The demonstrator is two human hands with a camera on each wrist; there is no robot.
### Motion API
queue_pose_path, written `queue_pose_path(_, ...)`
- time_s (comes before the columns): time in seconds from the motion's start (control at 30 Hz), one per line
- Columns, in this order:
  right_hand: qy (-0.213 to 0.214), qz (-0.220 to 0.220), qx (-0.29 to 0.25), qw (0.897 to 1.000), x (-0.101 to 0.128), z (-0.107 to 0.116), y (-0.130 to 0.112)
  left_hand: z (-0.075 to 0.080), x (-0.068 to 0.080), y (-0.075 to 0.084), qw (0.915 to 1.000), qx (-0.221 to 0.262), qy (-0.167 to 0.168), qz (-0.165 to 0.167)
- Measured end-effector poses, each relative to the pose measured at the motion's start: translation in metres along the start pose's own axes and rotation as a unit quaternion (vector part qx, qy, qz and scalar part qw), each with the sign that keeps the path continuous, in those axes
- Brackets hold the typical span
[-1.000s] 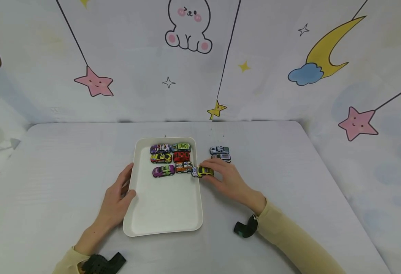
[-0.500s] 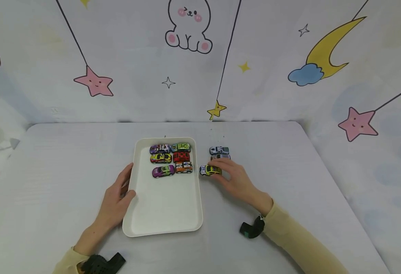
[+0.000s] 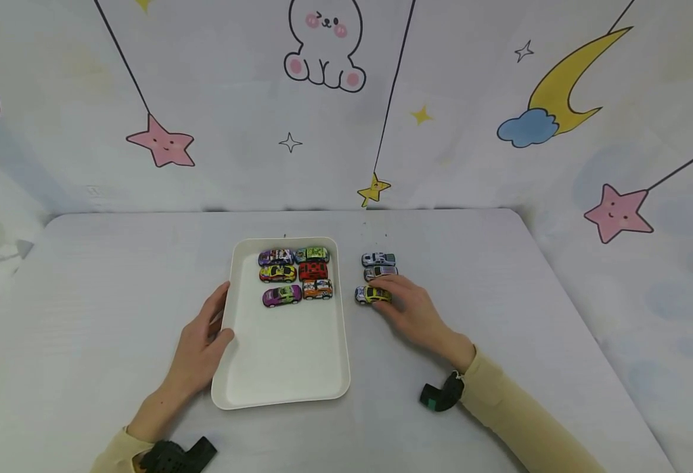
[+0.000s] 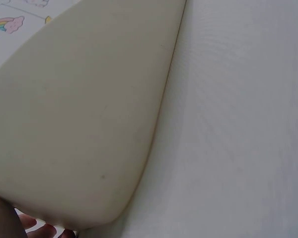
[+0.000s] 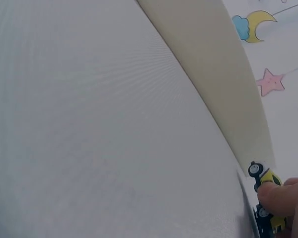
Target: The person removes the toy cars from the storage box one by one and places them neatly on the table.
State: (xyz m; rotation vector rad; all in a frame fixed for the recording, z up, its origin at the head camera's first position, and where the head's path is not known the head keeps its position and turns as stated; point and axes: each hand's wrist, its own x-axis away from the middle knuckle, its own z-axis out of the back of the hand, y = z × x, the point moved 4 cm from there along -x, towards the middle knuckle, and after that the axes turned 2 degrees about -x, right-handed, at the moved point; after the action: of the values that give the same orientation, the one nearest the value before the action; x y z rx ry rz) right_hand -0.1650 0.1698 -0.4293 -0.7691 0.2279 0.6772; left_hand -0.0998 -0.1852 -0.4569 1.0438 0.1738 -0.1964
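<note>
My right hand (image 3: 416, 315) pinches a yellow and white toy car (image 3: 368, 295) low over the table, just right of the tray. In the right wrist view the thumb presses the flank of this yellow car (image 5: 270, 179), with dark wheels showing. My left hand (image 3: 197, 345) holds the left rim of the white tray (image 3: 287, 398). Its thumb lies at the rim, and the other fingers are partly hidden beside the wall. Several toy cars stand in the tray's far half, among them a red one (image 3: 313, 270), an orange one (image 3: 317, 289) and a purple one (image 3: 282, 295).
Two silver-grey toy cars, a farther one (image 3: 378, 259) and a nearer one (image 3: 380, 272), stand right of the tray, just beyond my right fingers. A white cloth covers the table (image 3: 115, 295). Behind it rises a wall (image 3: 222, 98) with cartoon drawings.
My right hand has carried the yellow toy car rightward, from over the tray's right rim to beside the tray. The left hand and the tray have stayed almost still.
</note>
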Motion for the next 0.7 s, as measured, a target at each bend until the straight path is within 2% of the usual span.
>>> queue_pose_path(0.27, 0.029, 0.012, -0.004, 0.999, 0.006, -0.002, 0.009, -0.001, 0.0, 0.0, 1.0, -0.001, 0.001, 0.0)
queue_pose_path(0.7, 0.052, -0.016, -0.009, 0.998, 0.01, -0.002, 0.016, 0.0, 0.0, -0.001, 1.0, 0.0, -0.001, -0.006)
